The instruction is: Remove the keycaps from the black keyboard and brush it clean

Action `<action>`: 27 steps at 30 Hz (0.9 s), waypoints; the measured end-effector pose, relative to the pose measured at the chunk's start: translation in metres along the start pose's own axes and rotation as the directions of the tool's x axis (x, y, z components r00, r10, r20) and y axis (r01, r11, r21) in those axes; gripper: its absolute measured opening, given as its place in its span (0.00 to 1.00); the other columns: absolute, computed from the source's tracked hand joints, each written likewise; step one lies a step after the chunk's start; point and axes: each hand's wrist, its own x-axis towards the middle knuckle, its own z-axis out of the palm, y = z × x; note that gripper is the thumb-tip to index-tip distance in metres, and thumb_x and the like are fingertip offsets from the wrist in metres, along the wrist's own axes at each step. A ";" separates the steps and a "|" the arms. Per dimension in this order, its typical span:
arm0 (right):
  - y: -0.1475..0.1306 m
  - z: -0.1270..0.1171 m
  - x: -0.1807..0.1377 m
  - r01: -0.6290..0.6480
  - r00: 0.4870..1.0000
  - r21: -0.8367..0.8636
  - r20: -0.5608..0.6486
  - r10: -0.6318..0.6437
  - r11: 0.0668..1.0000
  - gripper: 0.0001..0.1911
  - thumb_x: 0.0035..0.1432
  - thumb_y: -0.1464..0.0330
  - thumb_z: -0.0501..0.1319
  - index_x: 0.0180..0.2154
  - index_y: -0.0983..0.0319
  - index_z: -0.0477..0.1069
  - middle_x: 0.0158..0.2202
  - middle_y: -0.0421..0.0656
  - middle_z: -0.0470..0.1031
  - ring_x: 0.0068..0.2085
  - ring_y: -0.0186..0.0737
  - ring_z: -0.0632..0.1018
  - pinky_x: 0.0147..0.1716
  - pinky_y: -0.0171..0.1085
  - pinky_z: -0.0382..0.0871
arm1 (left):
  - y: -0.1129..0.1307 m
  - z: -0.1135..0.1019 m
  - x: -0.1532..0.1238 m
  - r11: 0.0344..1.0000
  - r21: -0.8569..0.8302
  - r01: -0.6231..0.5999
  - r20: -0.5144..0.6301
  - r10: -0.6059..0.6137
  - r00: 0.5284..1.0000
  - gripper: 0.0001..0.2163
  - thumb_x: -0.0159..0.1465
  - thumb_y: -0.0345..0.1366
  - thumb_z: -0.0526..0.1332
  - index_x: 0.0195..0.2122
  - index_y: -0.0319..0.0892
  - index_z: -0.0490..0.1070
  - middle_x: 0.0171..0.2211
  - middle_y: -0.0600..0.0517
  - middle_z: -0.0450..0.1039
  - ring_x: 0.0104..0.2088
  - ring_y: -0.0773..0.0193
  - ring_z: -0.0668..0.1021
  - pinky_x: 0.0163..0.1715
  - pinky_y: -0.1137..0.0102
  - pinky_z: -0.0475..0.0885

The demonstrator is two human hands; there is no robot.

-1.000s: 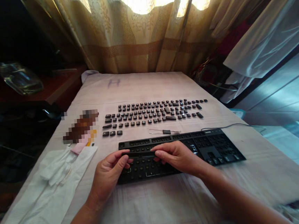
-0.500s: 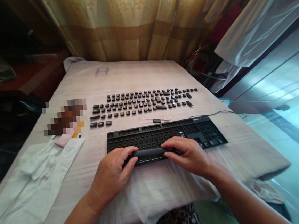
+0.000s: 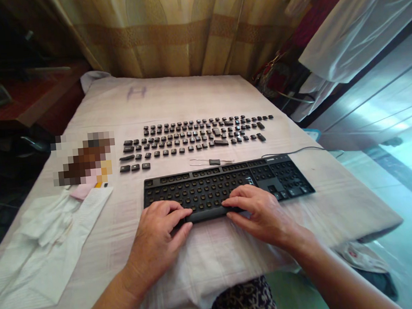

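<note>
A black keyboard with its keycaps off lies on the cloth-covered table. A long black spacebar key sits along the keyboard's front row. My left hand pinches its left end and my right hand presses on its right end, fingers curled. Several loose black keycaps lie in rows behind the keyboard.
A thin wire key puller lies between the keycap rows and the keyboard. White gloves rest on a white paper sheet at the left. The keyboard's cable runs off to the right. Curtains hang behind the table.
The spacebar, held over the keyboard's middle rows a second ago, has come down to the front row. My view has tilted downward.
</note>
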 end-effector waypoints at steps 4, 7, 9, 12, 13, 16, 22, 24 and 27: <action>0.000 0.000 0.000 0.014 1.000 -0.006 -0.006 -0.014 1.000 0.10 0.59 0.72 0.66 0.42 0.57 0.80 0.39 0.45 0.81 0.39 0.44 0.80 0.39 0.42 0.74 | 0.000 -0.001 0.000 1.000 0.011 -0.004 0.014 0.004 1.000 0.10 0.67 0.39 0.61 0.45 0.49 0.81 0.40 0.48 0.79 0.41 0.56 0.77 0.42 0.60 0.71; 0.001 0.001 0.000 0.036 0.999 -0.007 -0.010 -0.036 0.999 0.08 0.60 0.71 0.66 0.41 0.57 0.80 0.39 0.45 0.81 0.39 0.44 0.80 0.39 0.42 0.74 | -0.001 -0.001 0.000 1.000 0.016 -0.020 0.010 0.020 1.000 0.10 0.68 0.39 0.60 0.45 0.50 0.82 0.40 0.48 0.79 0.40 0.56 0.77 0.41 0.61 0.70; 0.001 0.002 -0.001 0.042 0.999 -0.010 -0.014 -0.042 0.999 0.07 0.61 0.70 0.65 0.41 0.57 0.80 0.39 0.45 0.81 0.39 0.44 0.80 0.39 0.42 0.73 | -0.001 0.000 0.000 1.000 0.015 -0.021 0.007 0.021 1.000 0.10 0.68 0.39 0.61 0.45 0.49 0.81 0.40 0.48 0.80 0.41 0.56 0.77 0.41 0.61 0.70; 0.000 0.002 -0.001 0.058 0.998 -0.027 -0.027 -0.058 0.998 0.06 0.63 0.69 0.64 0.42 0.59 0.80 0.40 0.47 0.81 0.40 0.45 0.80 0.40 0.43 0.74 | -0.002 -0.001 0.000 1.000 0.002 -0.018 -0.003 0.018 1.000 0.10 0.68 0.39 0.61 0.45 0.49 0.81 0.41 0.49 0.80 0.41 0.56 0.78 0.42 0.61 0.70; -0.001 0.001 -0.001 0.064 0.997 -0.030 -0.034 -0.065 0.997 0.07 0.64 0.69 0.63 0.42 0.59 0.79 0.40 0.47 0.81 0.41 0.46 0.80 0.40 0.43 0.74 | -0.002 -0.001 0.000 1.000 -0.008 -0.022 -0.010 0.022 1.000 0.10 0.69 0.39 0.60 0.45 0.49 0.80 0.41 0.49 0.80 0.41 0.56 0.78 0.42 0.61 0.70; -0.003 0.000 0.001 0.069 0.996 -0.009 -0.056 -0.070 0.998 0.08 0.66 0.69 0.61 0.43 0.60 0.78 0.40 0.48 0.81 0.41 0.45 0.80 0.41 0.43 0.74 | -0.002 -0.005 0.001 0.998 -0.043 -0.054 -0.037 0.052 0.998 0.09 0.69 0.39 0.60 0.45 0.47 0.79 0.40 0.50 0.81 0.41 0.58 0.79 0.42 0.63 0.71; -0.010 -0.003 0.010 0.066 0.983 0.047 -0.175 -0.057 0.997 0.09 0.69 0.69 0.59 0.41 0.60 0.78 0.37 0.45 0.82 0.38 0.41 0.81 0.40 0.38 0.76 | -0.001 -0.014 0.002 0.992 -0.034 -0.124 -0.084 0.120 0.989 0.08 0.70 0.39 0.60 0.42 0.47 0.78 0.34 0.53 0.82 0.35 0.61 0.81 0.38 0.65 0.70; -0.016 -0.004 0.013 0.050 0.967 0.023 -0.252 -0.042 0.998 0.09 0.69 0.68 0.59 0.41 0.59 0.78 0.38 0.46 0.82 0.39 0.42 0.81 0.40 0.39 0.76 | 0.000 -0.017 0.002 0.991 0.015 -0.133 -0.120 0.134 0.984 0.09 0.71 0.40 0.59 0.40 0.46 0.78 0.34 0.53 0.83 0.34 0.61 0.81 0.38 0.65 0.70; -0.032 -0.005 0.015 -0.012 0.936 0.053 -0.350 0.029 0.999 0.09 0.68 0.68 0.59 0.40 0.60 0.79 0.36 0.47 0.81 0.38 0.43 0.81 0.39 0.39 0.75 | 0.003 -0.021 0.004 0.982 0.141 -0.122 -0.193 0.148 0.970 0.11 0.72 0.40 0.57 0.39 0.45 0.78 0.33 0.51 0.83 0.34 0.59 0.81 0.39 0.64 0.71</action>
